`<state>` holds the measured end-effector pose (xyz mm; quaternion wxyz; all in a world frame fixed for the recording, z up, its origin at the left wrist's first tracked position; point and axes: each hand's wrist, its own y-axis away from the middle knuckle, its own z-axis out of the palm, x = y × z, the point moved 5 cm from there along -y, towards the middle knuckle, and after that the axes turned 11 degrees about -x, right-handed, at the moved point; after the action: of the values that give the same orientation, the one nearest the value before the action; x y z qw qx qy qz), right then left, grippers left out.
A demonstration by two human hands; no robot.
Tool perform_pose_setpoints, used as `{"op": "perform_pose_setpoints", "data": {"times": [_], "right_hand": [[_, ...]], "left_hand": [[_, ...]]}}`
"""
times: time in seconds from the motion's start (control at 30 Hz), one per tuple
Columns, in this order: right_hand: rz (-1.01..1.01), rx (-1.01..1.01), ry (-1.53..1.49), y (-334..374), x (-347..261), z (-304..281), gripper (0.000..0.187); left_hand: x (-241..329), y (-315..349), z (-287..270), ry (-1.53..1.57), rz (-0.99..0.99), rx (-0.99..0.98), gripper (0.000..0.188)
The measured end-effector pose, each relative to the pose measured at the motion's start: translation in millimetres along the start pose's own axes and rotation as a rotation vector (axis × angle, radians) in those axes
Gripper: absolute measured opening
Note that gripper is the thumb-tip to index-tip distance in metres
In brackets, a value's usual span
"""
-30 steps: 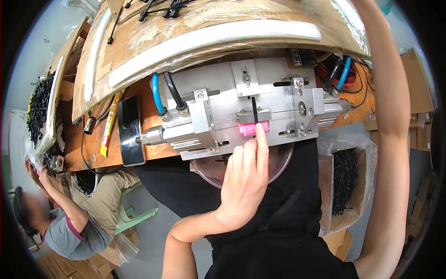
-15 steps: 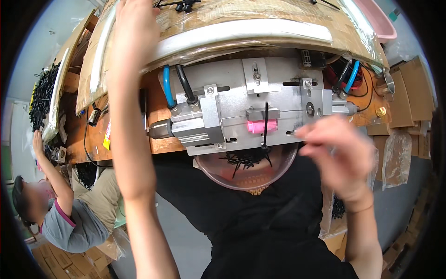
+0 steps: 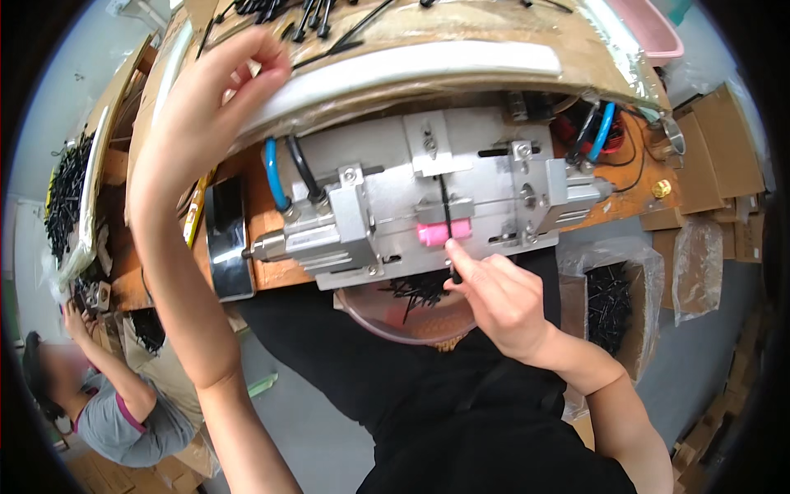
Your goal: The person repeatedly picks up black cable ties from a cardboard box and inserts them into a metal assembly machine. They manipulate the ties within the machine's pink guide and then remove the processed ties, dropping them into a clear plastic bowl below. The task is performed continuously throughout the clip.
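Observation:
My right hand [image 3: 502, 300] is at the front edge of a metal fixture [image 3: 485, 185]. Its index fingertip and thumb close on the lower end of a thin black rod [image 3: 447, 202]. That rod lies across a pink block [image 3: 432, 235] and a small metal block, its far end at the bracket [image 3: 426, 144]. My left hand [image 3: 218, 103] is raised over the cardboard-covered bench at the upper left. Its fingers are pinched at the near end of another black rod [image 3: 333, 53]; how firmly they hold it is hard to see.
A bowl [image 3: 370, 309] of black rods sits below the fixture. Air cylinders with blue and black hoses [image 3: 276, 173] flank it. More black parts [image 3: 325, 16] lie on the cardboard. A lined box [image 3: 609, 309] of black parts stands right. Another person [image 3: 123, 412] works at left.
My right hand has come left onto the rod, which now reaches farther toward the bracket. My left hand has lowered into view, pinched at a rod. The view has shifted slightly.

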<state>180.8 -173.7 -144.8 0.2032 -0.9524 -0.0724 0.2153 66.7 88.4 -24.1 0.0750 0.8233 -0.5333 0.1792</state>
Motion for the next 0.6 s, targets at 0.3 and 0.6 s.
{"op": "perform_pose_setpoints", "data": {"times": [0.3, 0.6], "right_hand": [[-0.175, 0.258, 0.287, -84.2, 33.6, -100.7, 0.009], [0.295, -0.171, 0.539, -203.3, 121.0, -128.6, 0.016]], "left_hand": [[-17.5, -12.0, -6.0, -0.200, 0.091, 0.123, 0.018], [-61.5, -23.2, -12.8, 0.439, 0.141, 0.389, 0.014]]}}
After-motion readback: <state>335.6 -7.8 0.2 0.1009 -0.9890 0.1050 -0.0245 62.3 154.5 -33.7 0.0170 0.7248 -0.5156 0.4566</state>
